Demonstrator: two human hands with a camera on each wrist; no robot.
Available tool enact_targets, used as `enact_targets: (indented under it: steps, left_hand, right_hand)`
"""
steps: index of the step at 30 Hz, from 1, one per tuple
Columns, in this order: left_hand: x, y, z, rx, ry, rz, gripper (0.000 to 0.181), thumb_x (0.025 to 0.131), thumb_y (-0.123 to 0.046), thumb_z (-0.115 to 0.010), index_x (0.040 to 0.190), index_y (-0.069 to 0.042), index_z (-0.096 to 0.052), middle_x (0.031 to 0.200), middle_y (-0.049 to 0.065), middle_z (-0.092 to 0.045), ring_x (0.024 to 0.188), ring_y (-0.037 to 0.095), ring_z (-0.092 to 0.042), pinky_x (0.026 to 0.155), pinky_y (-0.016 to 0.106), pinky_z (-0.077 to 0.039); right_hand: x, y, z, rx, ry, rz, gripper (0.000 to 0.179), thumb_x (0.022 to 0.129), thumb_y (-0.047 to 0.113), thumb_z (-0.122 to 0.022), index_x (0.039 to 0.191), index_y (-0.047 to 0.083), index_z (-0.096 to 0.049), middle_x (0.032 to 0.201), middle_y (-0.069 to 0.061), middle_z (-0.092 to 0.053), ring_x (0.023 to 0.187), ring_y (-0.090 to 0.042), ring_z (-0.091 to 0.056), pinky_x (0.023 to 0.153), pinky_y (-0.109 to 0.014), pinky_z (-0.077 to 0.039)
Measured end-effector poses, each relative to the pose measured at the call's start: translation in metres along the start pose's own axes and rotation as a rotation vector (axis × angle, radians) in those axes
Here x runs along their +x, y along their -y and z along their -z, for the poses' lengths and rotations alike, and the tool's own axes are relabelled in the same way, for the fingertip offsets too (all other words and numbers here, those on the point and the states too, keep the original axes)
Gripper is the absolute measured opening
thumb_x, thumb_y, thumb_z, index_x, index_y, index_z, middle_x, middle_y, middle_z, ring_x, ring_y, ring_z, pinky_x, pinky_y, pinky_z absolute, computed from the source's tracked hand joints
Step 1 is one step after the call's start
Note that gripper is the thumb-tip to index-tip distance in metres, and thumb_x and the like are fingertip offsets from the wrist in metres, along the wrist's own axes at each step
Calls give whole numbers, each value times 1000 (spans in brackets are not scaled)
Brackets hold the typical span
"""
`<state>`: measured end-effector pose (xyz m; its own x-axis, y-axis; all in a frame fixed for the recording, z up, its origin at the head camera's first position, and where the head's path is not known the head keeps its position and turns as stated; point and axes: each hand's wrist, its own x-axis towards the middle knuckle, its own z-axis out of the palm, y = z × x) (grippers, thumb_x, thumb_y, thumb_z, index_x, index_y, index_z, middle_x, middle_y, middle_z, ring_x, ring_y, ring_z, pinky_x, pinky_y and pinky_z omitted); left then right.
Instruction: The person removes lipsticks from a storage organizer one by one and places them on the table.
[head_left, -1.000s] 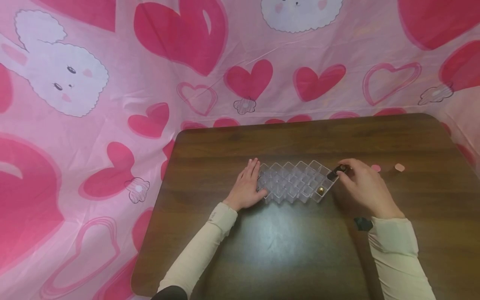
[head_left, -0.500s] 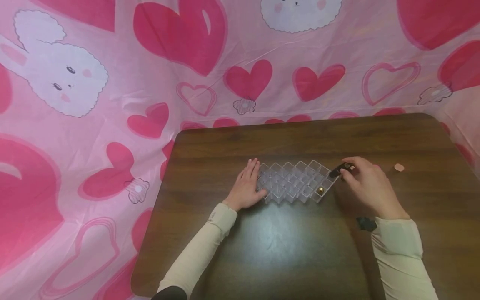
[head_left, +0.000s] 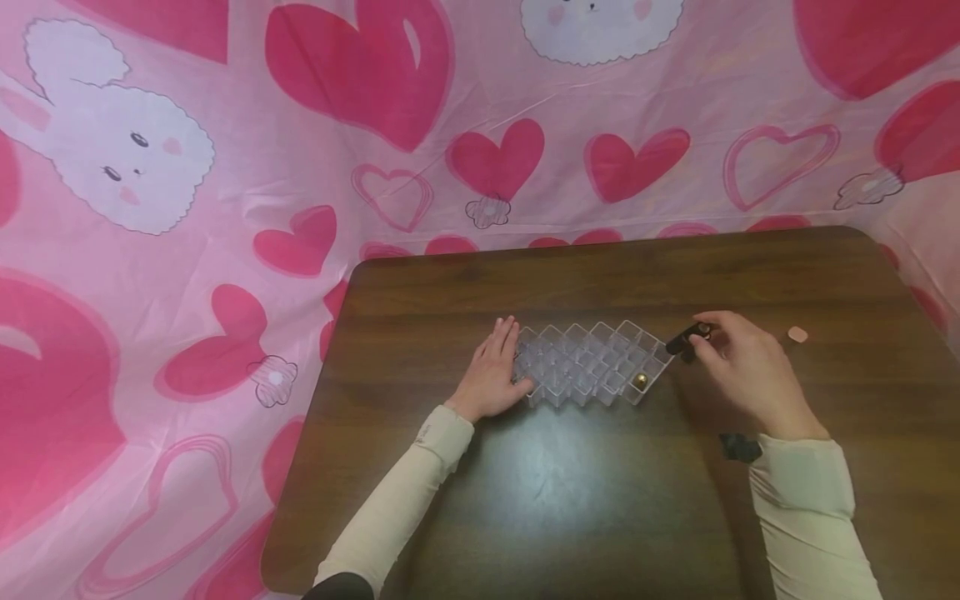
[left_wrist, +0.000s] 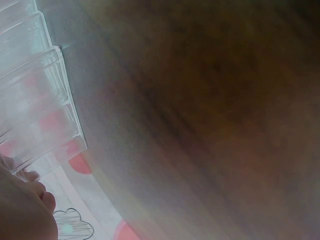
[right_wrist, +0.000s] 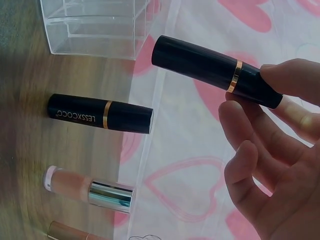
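My right hand [head_left: 750,367] pinches a black lipstick tube with a gold band [right_wrist: 200,62] between thumb and fingers. The tube is tilted, its free end close to the right end of a clear lipstick organizer [head_left: 577,367]; whether they touch I cannot tell. Straight fingers of my left hand [head_left: 487,375] rest along the organizer's left end, thumb at its front corner. In the organizer's right end compartment sits a gold-topped item [head_left: 641,380]. The right wrist view shows a second black tube [right_wrist: 80,112], lettered LESSXCOCO, upright beside the organizer.
Beyond that tube stands a peach lip gloss with a silvery part [right_wrist: 75,185], then a partly cut-off tube [right_wrist: 67,232]. A peach-topped item [head_left: 798,334] stands right of my right hand on the brown wooden table [head_left: 570,517]. A pink heart-print cloth [head_left: 555,108] hangs behind.
My right hand has drawn the black lipstick tube rightward, away from the organizer's right end. A pink-topped item is now hidden behind that hand. My left hand has stayed put.
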<state>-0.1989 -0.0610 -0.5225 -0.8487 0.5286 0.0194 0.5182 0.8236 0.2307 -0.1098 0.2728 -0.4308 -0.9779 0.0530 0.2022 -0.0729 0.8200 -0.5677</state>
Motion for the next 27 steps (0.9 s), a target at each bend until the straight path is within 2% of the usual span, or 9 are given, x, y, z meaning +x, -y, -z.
enact_targets:
  steps: [4, 13, 19, 27]
  left_hand:
    - [0, 0, 1, -1, 0, 0, 90, 77, -50, -48, 145, -13, -3, 152, 0, 2, 140, 16, 4, 111, 39, -16]
    - [0, 1, 1, -9, 3, -3, 89, 77, -49, -47, 145, -12, -2, 152, 1, 2, 139, 15, 5, 111, 38, -15]
    - [1, 2, 0, -9, -12, -7, 89, 77, -49, -48, 145, -12, -3, 152, 0, 2, 139, 15, 4, 111, 38, -16]
    - [0, 0, 1, -19, -9, -10, 89, 77, -48, -48, 145, -12, -4, 152, 1, 1, 140, 16, 3, 111, 38, -16]
  right_hand:
    - [0, 0, 2, 2, -4, -5, 35, 87, 22, -55, 117, 6, -52, 93, -17, -62, 79, -30, -58, 65, -48, -44]
    - [-1, -1, 6, -24, -35, 16, 35, 85, 20, -57, 116, 4, -53, 88, -18, -62, 71, -28, -56, 63, -45, -43]
    - [-2, -2, 6, -15, -22, -4, 35, 86, 21, -56, 117, 5, -52, 91, -18, -62, 76, -30, -57, 66, -49, -43]
    - [-5, -6, 8, -21, -45, -16, 34, 86, 22, -56, 115, 5, -53, 91, -19, -62, 77, -33, -59, 67, -51, -41]
